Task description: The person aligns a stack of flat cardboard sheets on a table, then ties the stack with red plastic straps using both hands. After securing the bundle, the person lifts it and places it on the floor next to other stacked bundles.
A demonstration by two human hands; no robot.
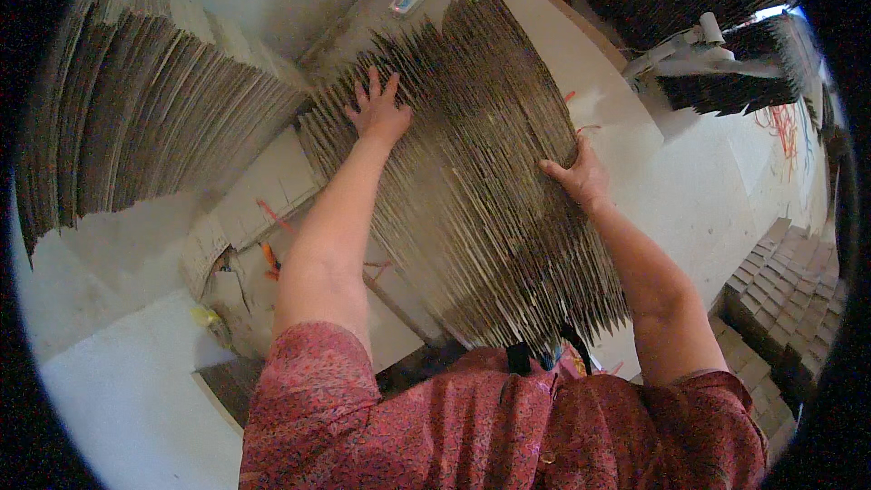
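Note:
A large fanned stack of thin grey-brown sheets, like cardboard (481,145), stands in front of me on a pale table, its many edges facing up. On the stack's far left part rests my left hand (379,113), fingers spread over the sheet edges. My right hand (583,174) lies against the right side of the stack, thumb stretched toward the edges and the other fingers partly hidden on the outer side. Neither hand is closed around a sheet.
Another tall stack of sheets (154,100) leans at the left by the wall. A white plug-like device (407,0) with a cable lies at the back. Bundled flat pieces (789,281) are stacked at the right, below orange strings (782,136). Orange-handled scissors or a tool (270,259) sit at left.

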